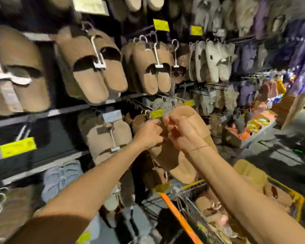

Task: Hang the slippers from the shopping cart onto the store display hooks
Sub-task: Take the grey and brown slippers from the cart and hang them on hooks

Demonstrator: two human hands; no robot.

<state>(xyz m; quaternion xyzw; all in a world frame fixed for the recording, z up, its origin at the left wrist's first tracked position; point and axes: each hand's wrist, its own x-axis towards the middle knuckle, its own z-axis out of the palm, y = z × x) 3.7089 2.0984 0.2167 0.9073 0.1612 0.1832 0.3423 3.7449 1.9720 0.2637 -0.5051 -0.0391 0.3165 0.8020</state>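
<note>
At the front end of the middle display hook [163,99], just beside its yellow price tag [156,113], my fingers are curled and working close together. My right hand [181,131] pinches the top of a tan slipper pair [176,155]; my left hand [148,132] grips the same pair's hanger area from the other side. The blur hides the hanger loop itself, so I cannot tell whether it is already over the hook. The pair hangs down below both hands, in front of the lower shelf edge and above the near corner of the shopping cart [181,219].

Step in hand, by my judgement: threading the hanger onto the hook. The next move calls for lining the loop up with the hook tip, sliding it back, then letting go with both hands.

More tan slippers [250,175] lie in the cart basket at lower right. Filled hooks of brown slippers [90,73] line the upper rail.
</note>
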